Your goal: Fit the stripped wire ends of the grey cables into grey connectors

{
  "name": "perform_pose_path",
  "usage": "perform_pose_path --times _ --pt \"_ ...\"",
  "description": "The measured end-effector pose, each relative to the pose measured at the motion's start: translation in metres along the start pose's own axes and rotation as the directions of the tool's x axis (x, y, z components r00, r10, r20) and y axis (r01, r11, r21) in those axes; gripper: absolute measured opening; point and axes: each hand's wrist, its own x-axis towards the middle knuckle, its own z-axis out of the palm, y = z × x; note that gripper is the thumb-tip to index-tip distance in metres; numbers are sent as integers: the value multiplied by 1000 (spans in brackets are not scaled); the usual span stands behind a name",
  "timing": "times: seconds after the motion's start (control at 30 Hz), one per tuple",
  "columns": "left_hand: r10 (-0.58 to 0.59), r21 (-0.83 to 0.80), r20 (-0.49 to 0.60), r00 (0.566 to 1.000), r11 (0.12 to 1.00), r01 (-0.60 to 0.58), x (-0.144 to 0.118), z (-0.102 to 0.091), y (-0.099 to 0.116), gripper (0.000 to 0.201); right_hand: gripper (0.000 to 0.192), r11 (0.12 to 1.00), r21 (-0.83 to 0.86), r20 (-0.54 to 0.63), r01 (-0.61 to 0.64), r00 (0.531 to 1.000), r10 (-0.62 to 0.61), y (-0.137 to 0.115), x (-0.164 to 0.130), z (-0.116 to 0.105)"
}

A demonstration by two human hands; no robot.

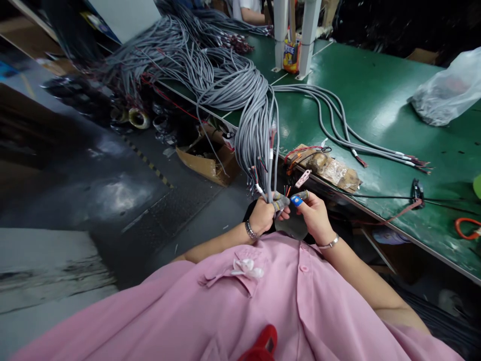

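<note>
A thick bundle of grey cables (251,115) hangs over the table edge toward me. My left hand (263,214) is closed around cables at the bundle's lower end, with grey coverings on its fingers. Thin coloured wire ends (287,190) stick up between my two hands. Close beside them, my right hand (314,214) is closed in a pinch. Its thumb wears a blue covering and another finger a grey one. Whatever lies between those fingertips is too small to make out. Stripped ends with red, green and white wires (256,178) show just above my left hand.
On the green table (376,100) lie several separate grey cables (334,113), a taped cardboard piece (330,170) and a plastic bag (447,90). White posts (306,40) rise from the tabletop. Below its edge sits an open cardboard box (206,160). Another person's arm (252,16) shows at the back.
</note>
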Motion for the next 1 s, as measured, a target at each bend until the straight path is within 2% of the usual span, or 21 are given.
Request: perform_pose_path --times 0.1,0.23,0.37,0.57,0.87,1.0 --pt "2 -74 -53 999 997 -6 2 -1 0 31 23 1000 5 20 3 1000 -3 0 -3 0" --pt "5 -119 -67 998 993 -13 3 -2 1 28 24 1000 -10 89 -3 996 4 -1 -7 -2" --pt "9 -76 -59 998 997 -13 2 -2 0 30 27 999 -41 129 -14 992 19 -4 -5 -8" --pt "6 -10 -1 1000 1000 -6 -3 2 -1 33 35 991 -78 166 -111 978 123 -12 8 -6" --pt "20 70 14 1000 997 -21 -4 1 -5 30 32 992 -78 169 -97 980 109 -11 10 -3" --pt "15 76 19 1000 997 -16 -4 0 -5 31 33 987 -97 162 -126 977 140 -11 9 -4"
